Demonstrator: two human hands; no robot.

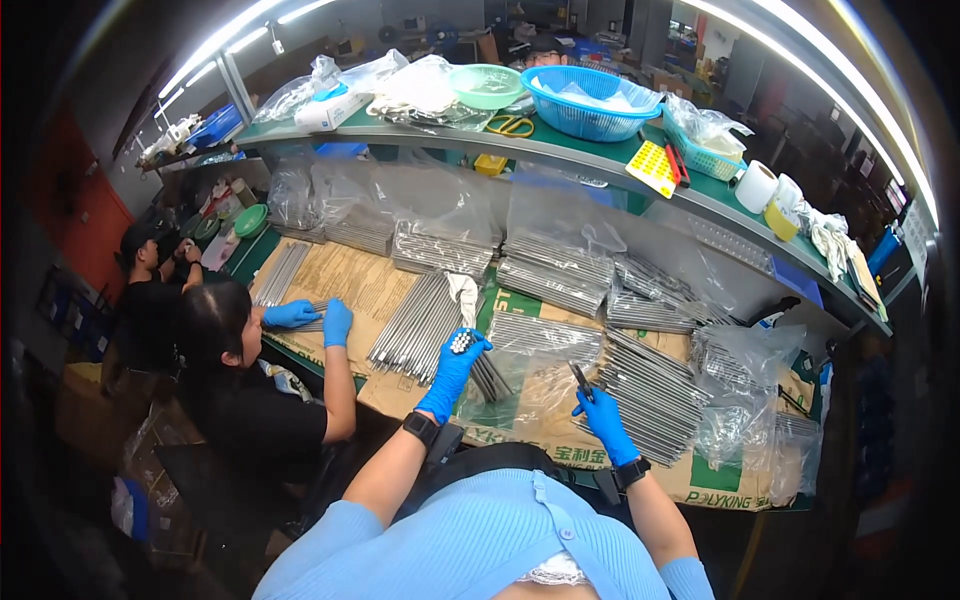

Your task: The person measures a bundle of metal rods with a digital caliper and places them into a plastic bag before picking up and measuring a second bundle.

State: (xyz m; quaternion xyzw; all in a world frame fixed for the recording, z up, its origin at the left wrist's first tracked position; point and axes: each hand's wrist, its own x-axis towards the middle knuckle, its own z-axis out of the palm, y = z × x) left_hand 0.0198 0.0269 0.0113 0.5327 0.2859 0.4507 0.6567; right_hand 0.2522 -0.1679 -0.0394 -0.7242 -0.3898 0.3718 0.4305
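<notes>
My left hand (452, 378), in a blue glove, is closed round a bundle of thin metal rods (462, 343), whose pale round ends face up toward me. In my blue-gloved right hand (606, 418) is a slim dark tool (580, 380); its exact kind is too small to make out. Left of my left hand lies a wide row of grey metal rods (405, 330), with a white cloth (463, 295) on its far end. More rods (645, 395) lie beside my right hand. A clear plastic bag (545, 385) is spread between my hands.
Cardboard sheets (345, 270) cover the bench. Bagged rods (555, 275) lie along its back. Above runs a shelf (420, 138) with a blue basket (590, 105) and scissors (511, 125). At my left, a co-worker's gloved hands (315, 318) rest on rods; another person sits farther off.
</notes>
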